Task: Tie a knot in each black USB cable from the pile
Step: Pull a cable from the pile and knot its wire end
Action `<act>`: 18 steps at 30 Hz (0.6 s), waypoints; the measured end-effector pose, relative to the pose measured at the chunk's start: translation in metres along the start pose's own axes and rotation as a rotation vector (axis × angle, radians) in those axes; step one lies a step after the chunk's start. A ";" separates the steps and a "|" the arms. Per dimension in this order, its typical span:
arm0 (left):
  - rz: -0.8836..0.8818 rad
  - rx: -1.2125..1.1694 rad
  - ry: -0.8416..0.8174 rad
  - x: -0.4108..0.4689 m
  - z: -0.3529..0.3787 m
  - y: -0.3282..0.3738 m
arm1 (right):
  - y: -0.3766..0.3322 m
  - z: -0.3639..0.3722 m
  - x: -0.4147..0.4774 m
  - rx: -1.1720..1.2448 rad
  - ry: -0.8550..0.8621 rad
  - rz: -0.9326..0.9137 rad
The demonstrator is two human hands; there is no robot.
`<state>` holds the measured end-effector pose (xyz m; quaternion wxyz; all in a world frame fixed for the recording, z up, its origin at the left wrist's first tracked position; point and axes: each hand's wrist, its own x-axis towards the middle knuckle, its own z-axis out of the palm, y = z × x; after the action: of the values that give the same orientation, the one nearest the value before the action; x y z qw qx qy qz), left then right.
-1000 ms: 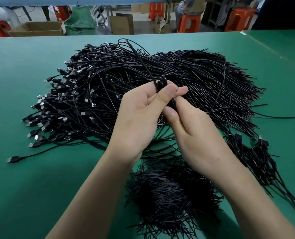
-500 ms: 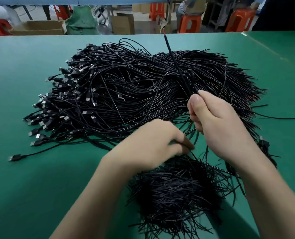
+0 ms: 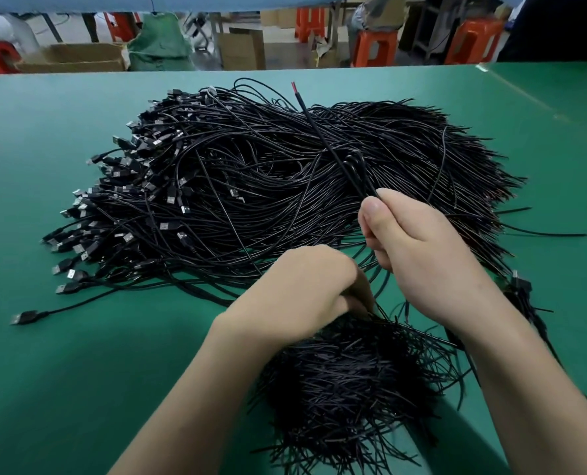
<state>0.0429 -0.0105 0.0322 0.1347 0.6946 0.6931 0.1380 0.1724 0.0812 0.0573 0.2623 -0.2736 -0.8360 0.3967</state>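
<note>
Right hand (image 3: 432, 255): raised over the near edge of the pile, fingers curled into a fist round one black USB cable (image 3: 323, 135), thumb pressed flat along it. Cable: ran up and away from the fist over the pile, formed a small tight loop (image 3: 355, 157) just above the thumb, and ended in a bare red-tipped end (image 3: 292, 85) in the air beyond the pile's far side. Left hand (image 3: 306, 289): just beside and below the right, knuckles up, fingers curled downward into the strands; the fingertips were buried, so I could not tell what they held, if anything. Heap of loose cable ends (image 3: 350, 382): directly beneath both wrists, a dense dark tangle nearest the person. Pile (image 3: 251, 173): large, spread across the middle of the green table (image 3: 79, 371), strands swept left to right, USB plugs (image 3: 120, 186) gathered along its left side, plain ends fanned out to the right. Separate bunch of cables (image 3: 521, 293): lay by the right forearm, apart from the pile. Beyond the table: orange stools (image 3: 374, 46) and cardboard boxes (image 3: 73, 58) on the floor.
</note>
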 end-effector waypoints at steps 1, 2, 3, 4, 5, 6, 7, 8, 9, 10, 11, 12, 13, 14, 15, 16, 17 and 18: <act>-0.009 0.009 0.012 -0.002 -0.003 -0.004 | 0.000 -0.001 0.000 -0.001 0.006 0.000; -0.027 0.005 0.040 -0.003 -0.007 -0.009 | 0.000 -0.001 0.000 0.001 0.014 0.002; -0.056 -0.027 0.094 -0.005 -0.012 -0.015 | 0.000 -0.001 0.000 0.006 0.020 0.005; -0.093 -0.093 0.175 -0.007 -0.018 -0.023 | 0.000 -0.001 -0.001 0.016 0.021 0.007; -0.137 -0.182 0.277 -0.010 -0.023 -0.030 | 0.000 -0.001 -0.001 0.030 0.017 0.005; -0.184 -0.284 0.383 -0.013 -0.028 -0.036 | 0.000 0.000 -0.001 0.047 0.010 -0.004; -0.227 -0.403 0.473 -0.016 -0.031 -0.040 | -0.001 0.002 -0.001 0.062 0.003 -0.017; -0.261 -0.543 0.536 -0.018 -0.033 -0.042 | -0.002 0.004 -0.001 0.076 -0.004 -0.031; -0.286 -0.686 0.570 -0.019 -0.034 -0.041 | -0.002 0.006 -0.001 0.086 -0.013 -0.043; -0.303 -0.795 0.581 -0.019 -0.035 -0.040 | -0.003 0.009 -0.002 0.093 -0.022 -0.054; -0.312 -0.858 0.574 -0.019 -0.036 -0.038 | -0.004 0.011 -0.003 0.094 -0.030 -0.065; -0.311 -0.887 0.557 -0.019 -0.036 -0.037 | -0.005 0.013 -0.004 0.092 -0.034 -0.074; -0.305 -0.903 0.542 -0.019 -0.036 -0.037 | -0.005 0.014 -0.004 0.087 -0.035 -0.081; -0.294 -0.913 0.531 -0.019 -0.037 -0.036 | -0.006 0.015 -0.005 0.083 -0.035 -0.083; -0.278 -0.921 0.525 -0.019 -0.038 -0.036 | -0.007 0.016 -0.005 0.082 -0.036 -0.081; -0.257 -0.927 0.520 -0.019 -0.039 -0.035 | -0.007 0.017 -0.005 0.084 -0.039 -0.078; -0.238 -0.931 0.508 -0.019 -0.039 -0.033 | -0.007 0.017 -0.006 0.085 -0.042 -0.076; -0.220 -0.929 0.489 -0.020 -0.038 -0.032 | -0.007 0.018 -0.006 0.087 -0.043 -0.078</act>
<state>-0.0011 -0.0303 0.0556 0.2762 0.4327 0.6389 0.5730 0.1631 0.0644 0.0519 0.2711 -0.2203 -0.8335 0.4281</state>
